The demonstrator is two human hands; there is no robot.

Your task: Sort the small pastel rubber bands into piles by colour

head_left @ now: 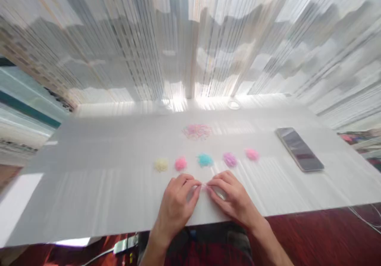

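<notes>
My left hand (178, 198) is closed in a pinch of thumb and forefinger near the table's front edge. Opposite it, my right hand (230, 194) pinches too, the fingertips of both hands nearly meeting. Between them stretches a tiny, pale pink rubber band (204, 185), blurred. Just beyond my hands lie small heaps of what look like little rubber bands: yellow (161, 164), hot pink (180, 163), turquoise (205, 159), purple (229, 159) and light pink (252, 154). Farther back is a loose pile of mixed-colour bands (197, 131).
A dark-screened phone (299, 149) rests on the white table (104, 171) at the right. At the back edge, a small round clear object (233, 105) stands before sheer striped curtains (190, 40). A white power strip (125, 244) and cable are below the front edge.
</notes>
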